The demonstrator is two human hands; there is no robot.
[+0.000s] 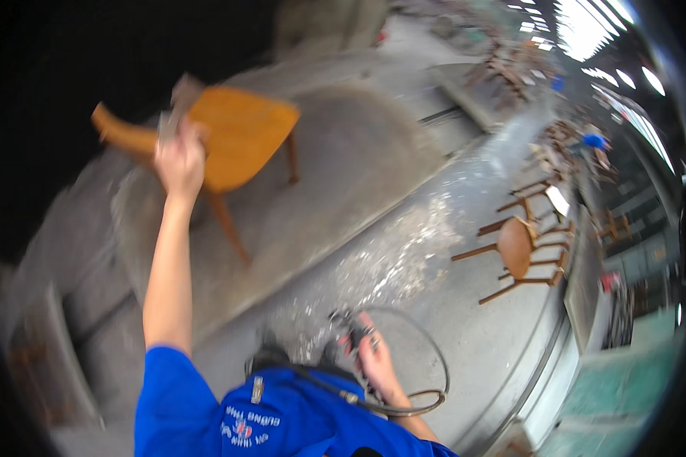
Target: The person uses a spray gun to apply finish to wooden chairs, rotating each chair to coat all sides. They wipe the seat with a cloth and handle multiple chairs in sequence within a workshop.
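Note:
My left arm reaches out to a wooden chair (248, 129) with an orange-brown seat. With closed fingers, my left hand (180, 161) grips the chair's back; blur hides the exact grip. Two of the chair's legs show below the seat, over a broad grey round-ended surface (343, 152). Low in front of my body, my right hand (375, 356) is wrapped round a small dark metal spray gun (356, 329). A thin dark hose (443, 358) loops out to the right of that hand and runs back across my blue shirt.
Another wooden chair (515, 247) lies tipped over on the grey floor at the right. Further back stand many more wooden chair frames (560, 145) and a person in blue (594, 142). Pale flaky residue (404, 244) covers the floor between. Greenish panels (625, 388) are at the lower right.

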